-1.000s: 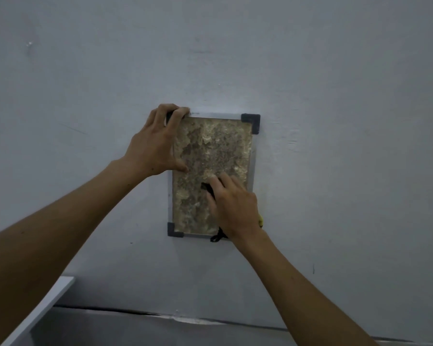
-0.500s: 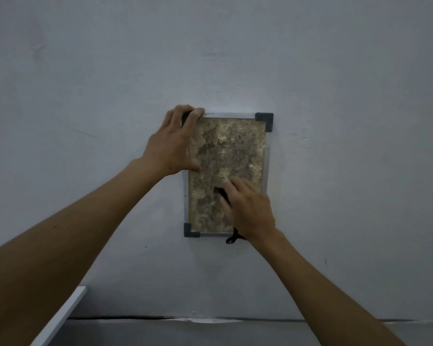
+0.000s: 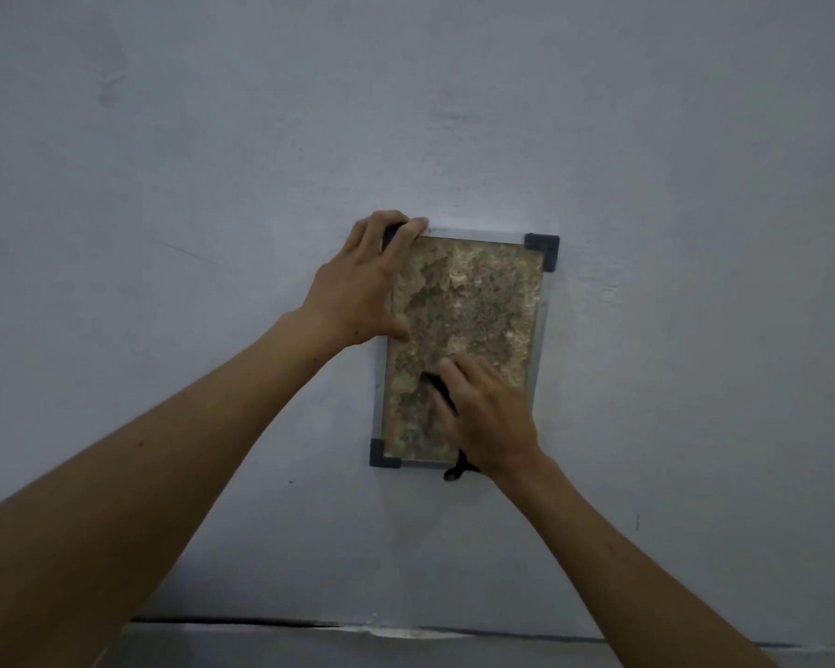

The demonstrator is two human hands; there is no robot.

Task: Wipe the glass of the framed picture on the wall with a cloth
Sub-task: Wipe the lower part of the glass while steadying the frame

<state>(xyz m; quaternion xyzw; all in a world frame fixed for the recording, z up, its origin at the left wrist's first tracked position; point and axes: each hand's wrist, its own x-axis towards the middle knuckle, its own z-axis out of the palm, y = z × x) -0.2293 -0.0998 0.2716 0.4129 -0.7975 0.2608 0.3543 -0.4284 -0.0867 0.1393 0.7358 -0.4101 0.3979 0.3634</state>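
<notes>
The framed picture [image 3: 464, 349] hangs on the pale wall [image 3: 213, 137], and the person's left hand [image 3: 362, 286] steadies it, fingers [image 3: 406, 229] curled over the top left corner with the thumb resting on the glass [image 3: 473, 301]. The right hand [image 3: 490, 419] presses a dark cloth [image 3: 437, 385] flat against the lower right of the glass, fingers laid fairly straight over it rather than balled up. Biggest risk from here is probably the frame shifting or popping off its hanger if the wiping hand pushes sideways harder than the left hand can brace, since nothing shows how it's fixed to the wall. The left thumb could also leave a fresh smudge on the glass, and that patch under the left hand likely gets skipped. Hard to see much of the cloth: only a dark sliver by the fingers and a loop dangling below the bottom edge. The frame's bottom right corner is hidden behind the wrist, and whether the glass is actually getting cleaner is impossible to tell in this dim light.
</notes>
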